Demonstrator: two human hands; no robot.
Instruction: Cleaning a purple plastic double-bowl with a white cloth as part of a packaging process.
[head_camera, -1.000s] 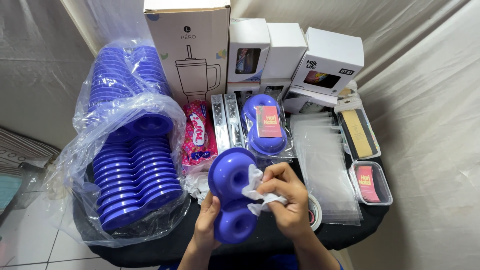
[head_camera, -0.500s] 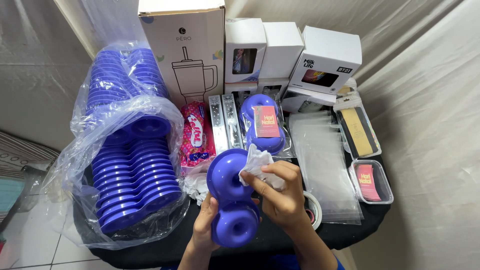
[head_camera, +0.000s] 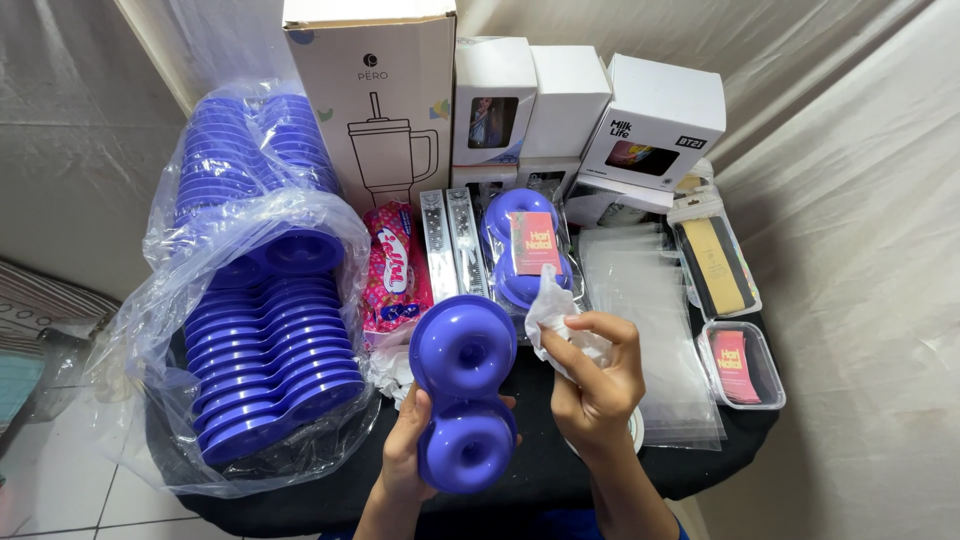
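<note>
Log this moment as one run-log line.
left hand: holds purple double-ring mould | right hand: holds white tissue beside mould | table: black cloth

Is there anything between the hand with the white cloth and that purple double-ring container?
Nothing visible. The right hand holds the crumpled white cloth just to the right of the purple container, with only open air between them. The left hand grips the container from below and behind, so it does not block that side.

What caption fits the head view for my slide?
Left hand holds a purple double-ring mould; right hand grips a white tissue beside it.
</note>
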